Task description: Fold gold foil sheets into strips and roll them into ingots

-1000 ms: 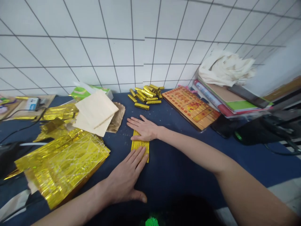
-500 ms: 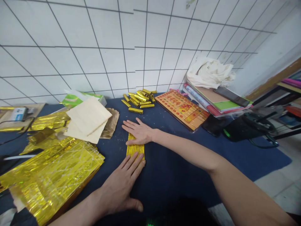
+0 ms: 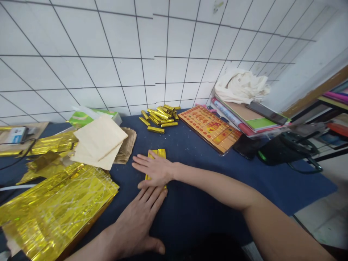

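Observation:
A narrow folded strip of gold foil paper lies on the dark blue tabletop. My right hand rests flat across its middle, fingers spread and pointing left. Just below, my left hand lies flat with its fingertips at the strip's near end and its thumb stuck out to the right. The hands touch or nearly touch, and between them they hide much of the strip. Off to the left is a stack of gold foil sheets. Several small gold foil rolls lie piled by the wall.
Cream paper sheets lean on a brown paper stack at left. An orange printed board lies at right, near a dark phone-like object and a black jug-like container. White cloth tops some books. A tiled wall stands behind.
My right hand has slid along the gold strip toward me, down to my left fingertips, uncovering its far end. My left hand stays at the near end. The view has shifted slightly.

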